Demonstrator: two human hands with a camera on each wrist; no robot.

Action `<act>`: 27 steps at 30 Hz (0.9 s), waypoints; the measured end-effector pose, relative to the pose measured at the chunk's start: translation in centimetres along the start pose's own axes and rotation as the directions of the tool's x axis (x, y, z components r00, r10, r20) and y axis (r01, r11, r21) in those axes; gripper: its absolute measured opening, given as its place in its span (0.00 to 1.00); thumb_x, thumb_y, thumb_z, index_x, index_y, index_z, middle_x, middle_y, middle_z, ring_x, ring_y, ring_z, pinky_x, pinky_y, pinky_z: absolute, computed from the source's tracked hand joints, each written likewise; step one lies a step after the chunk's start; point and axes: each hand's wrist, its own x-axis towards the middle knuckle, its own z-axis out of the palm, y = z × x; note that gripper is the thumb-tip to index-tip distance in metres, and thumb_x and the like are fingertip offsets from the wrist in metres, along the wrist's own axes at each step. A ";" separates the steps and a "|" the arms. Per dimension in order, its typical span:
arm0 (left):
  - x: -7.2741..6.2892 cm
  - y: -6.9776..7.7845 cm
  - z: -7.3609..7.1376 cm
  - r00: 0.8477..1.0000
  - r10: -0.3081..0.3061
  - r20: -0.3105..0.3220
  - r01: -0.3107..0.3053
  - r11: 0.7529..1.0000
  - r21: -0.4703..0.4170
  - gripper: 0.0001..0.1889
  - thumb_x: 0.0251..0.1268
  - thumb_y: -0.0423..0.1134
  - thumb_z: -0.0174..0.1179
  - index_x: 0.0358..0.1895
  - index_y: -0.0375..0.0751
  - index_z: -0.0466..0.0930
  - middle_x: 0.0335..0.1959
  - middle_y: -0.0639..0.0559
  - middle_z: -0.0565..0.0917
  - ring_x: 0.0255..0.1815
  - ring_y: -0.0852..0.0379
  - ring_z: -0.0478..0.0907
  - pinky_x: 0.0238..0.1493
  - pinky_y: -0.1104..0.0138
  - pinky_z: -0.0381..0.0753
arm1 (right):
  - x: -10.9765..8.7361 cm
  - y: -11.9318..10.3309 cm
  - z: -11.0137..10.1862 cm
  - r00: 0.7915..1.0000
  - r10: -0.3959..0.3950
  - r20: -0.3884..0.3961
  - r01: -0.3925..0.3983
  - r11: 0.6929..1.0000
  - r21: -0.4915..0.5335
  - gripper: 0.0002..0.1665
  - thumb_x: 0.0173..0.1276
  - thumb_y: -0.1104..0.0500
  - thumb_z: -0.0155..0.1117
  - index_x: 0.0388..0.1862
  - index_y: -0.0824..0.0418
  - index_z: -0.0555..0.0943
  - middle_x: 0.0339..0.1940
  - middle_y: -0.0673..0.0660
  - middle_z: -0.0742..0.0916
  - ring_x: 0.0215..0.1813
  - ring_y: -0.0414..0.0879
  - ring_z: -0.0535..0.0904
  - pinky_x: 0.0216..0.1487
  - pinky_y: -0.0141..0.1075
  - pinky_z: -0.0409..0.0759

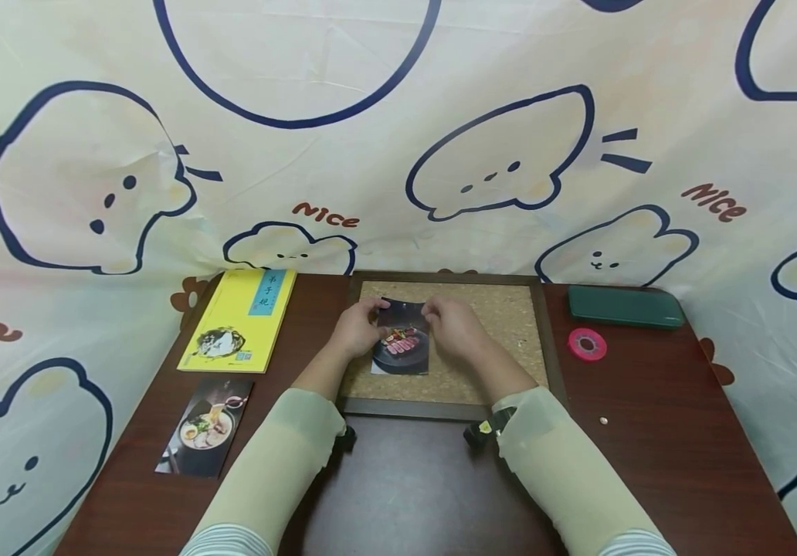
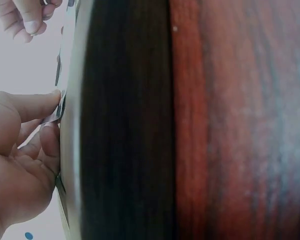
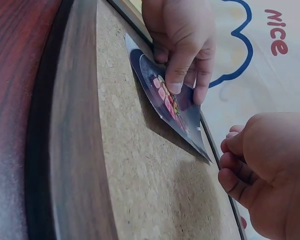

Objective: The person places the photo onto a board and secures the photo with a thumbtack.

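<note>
Food photo (image 1: 401, 344) over the corkboard (image 1: 513, 320), centre of the frame

Pinching its left side with the left hand (image 1: 359, 328); curling the right hand (image 1: 456, 326) just beside, cannot tell if around anything. Probably light, bendy, easily creased: best gripped by edges.

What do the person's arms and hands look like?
The left hand and right hand are bare. Pale-green fabric sleeves cover the forearms, with pale striped bands higher up. Small black devices show near both wrists, the right one marked yellow-green.
</note>
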 end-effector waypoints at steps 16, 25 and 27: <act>0.0 -0.5 0.0 0.999 0.033 0.024 -0.035 0.997 0.073 0.28 0.65 0.39 0.72 0.67 0.39 0.79 0.63 0.38 0.76 0.62 0.42 0.74 0.66 0.48 0.71 | 2.6 -0.7 0.2 0.994 0.081 0.067 -0.081 0.997 -0.006 0.10 0.82 0.58 0.54 0.51 0.56 0.82 0.40 0.51 0.86 0.44 0.48 0.82 0.48 0.45 0.81; -0.1 -0.3 0.0 0.999 0.015 0.038 -0.018 0.995 0.099 0.29 0.66 0.42 0.71 0.69 0.41 0.78 0.65 0.38 0.74 0.63 0.41 0.74 0.65 0.48 0.72 | 4.3 -1.0 0.7 0.989 0.100 0.108 -0.098 0.995 -0.027 0.09 0.81 0.59 0.57 0.51 0.57 0.83 0.45 0.54 0.87 0.48 0.49 0.82 0.54 0.47 0.80; -0.1 -0.2 0.0 0.999 0.014 0.036 -0.018 0.995 0.100 0.29 0.66 0.42 0.72 0.69 0.41 0.78 0.65 0.38 0.74 0.64 0.41 0.73 0.66 0.48 0.72 | 4.6 -1.0 0.8 0.988 0.102 0.116 -0.098 0.994 -0.042 0.09 0.81 0.59 0.57 0.51 0.57 0.84 0.45 0.54 0.87 0.49 0.49 0.82 0.55 0.47 0.80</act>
